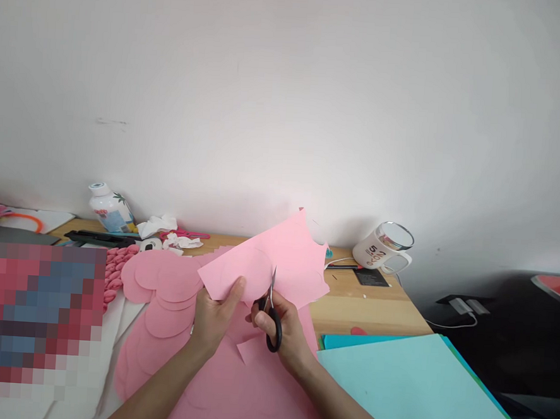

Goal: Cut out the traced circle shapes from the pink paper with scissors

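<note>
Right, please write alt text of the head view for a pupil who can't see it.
A person's left hand holds up a sheet of pink paper while the right hand holds black-handled scissors against it. Rounded pink cut-outs overlap at left, with a light blue sheet at right and a white mug near the wall.

Soft, even light brightens the wall (267, 107), which darkens at the upper right corner. The pink paper (260, 260) mid-frame looks fairly sharp; coarse pixel blocks obscure the lower left.
</note>
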{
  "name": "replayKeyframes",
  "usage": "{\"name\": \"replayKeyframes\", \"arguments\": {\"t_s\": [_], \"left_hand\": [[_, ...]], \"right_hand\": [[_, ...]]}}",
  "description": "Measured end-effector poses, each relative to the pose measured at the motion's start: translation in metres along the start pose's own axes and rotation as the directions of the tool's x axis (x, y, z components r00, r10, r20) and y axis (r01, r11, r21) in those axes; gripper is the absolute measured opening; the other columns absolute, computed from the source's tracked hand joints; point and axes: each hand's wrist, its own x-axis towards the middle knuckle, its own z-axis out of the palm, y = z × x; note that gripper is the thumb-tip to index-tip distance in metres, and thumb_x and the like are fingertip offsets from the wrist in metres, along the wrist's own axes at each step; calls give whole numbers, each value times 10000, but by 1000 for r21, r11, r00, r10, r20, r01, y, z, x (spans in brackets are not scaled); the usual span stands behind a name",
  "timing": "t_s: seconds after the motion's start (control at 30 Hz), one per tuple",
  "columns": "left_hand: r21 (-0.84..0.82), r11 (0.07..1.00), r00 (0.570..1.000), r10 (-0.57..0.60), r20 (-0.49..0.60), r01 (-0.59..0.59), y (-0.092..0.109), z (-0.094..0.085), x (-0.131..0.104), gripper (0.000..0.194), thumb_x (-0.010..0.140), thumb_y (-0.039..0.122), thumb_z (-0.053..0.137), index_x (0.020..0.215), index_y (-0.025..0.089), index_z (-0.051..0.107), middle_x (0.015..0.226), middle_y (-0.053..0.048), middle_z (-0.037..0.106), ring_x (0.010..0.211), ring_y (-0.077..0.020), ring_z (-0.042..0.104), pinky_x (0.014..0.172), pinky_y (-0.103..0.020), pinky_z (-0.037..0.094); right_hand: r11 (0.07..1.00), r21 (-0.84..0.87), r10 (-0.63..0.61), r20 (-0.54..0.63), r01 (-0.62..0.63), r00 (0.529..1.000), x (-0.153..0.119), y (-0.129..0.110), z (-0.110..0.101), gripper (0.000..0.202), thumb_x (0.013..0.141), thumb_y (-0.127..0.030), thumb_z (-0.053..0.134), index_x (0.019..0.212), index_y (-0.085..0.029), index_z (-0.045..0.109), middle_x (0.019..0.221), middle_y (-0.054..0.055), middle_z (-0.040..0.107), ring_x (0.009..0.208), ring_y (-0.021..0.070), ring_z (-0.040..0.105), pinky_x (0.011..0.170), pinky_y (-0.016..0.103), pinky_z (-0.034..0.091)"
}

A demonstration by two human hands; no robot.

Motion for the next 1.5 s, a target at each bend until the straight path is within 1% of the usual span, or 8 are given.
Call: {"name": "replayKeyframes", "arguments": {"t_s": [0.27,0.47,0.77,0.93,1.1,1.3,1.5], "left_hand": [[-7,1000,1000,10,5,-10,0,0,-1,240,691,329,668,823,129,688,832,-87,737,800,-243,676,684,-297,542],[-1,1000,1000,-12,-8,12,1,1,0,247,690,371,666,754,133,677,752,-81,735,728,-234,675,622,-285,541],[-11,1000,1000,-25,0,25,1,0,-2,268,699,366,661,823,129,676,839,-96,736,799,-240,677,671,-294,547],[-6,1000,1000,-11,4,11,1,0,-2,281,703,373,653,826,122,679,851,-105,733,814,-251,676,684,-312,548],[-8,1000,1000,-17,-2,17,0,0,-2,283,692,377,664,824,128,684,849,-100,735,813,-248,676,682,-300,543],[-30,999,1000,-29,4,29,0,0,-2,295,687,381,671,828,123,686,849,-100,735,814,-251,676,679,-300,544],[-49,998,1000,-26,2,26,-1,0,-1,284,686,370,676,829,125,683,842,-98,734,803,-243,675,673,-291,544]], "right_hand": [[1000,7,10,0,-10,1000,0,-2,1,364,692,-500,670,719,-178,502,628,-39,383,576,114,332,551,260,344],[1000,-4,29,13,-28,1000,1,-2,0,407,630,-516,714,705,-188,485,626,-41,388,565,113,314,521,249,314],[1000,-20,22,-11,-22,1000,0,-1,-1,365,689,-499,667,703,-181,488,636,-37,380,584,118,344,546,252,337],[999,-36,22,-33,-23,999,0,-1,-1,368,690,-516,656,703,-179,508,649,-27,402,596,128,381,585,268,382],[999,-34,16,-38,-17,999,1,-1,-1,375,688,-523,656,682,-175,517,639,-23,423,602,136,417,639,297,411],[999,-46,15,-49,-17,999,0,-1,0,363,694,-510,654,676,-170,528,625,-14,464,607,148,463,604,288,401],[999,-39,32,-61,-34,998,0,-4,0,359,688,-496,660,652,-166,522,599,-19,471,579,137,463,565,272,386]]}}
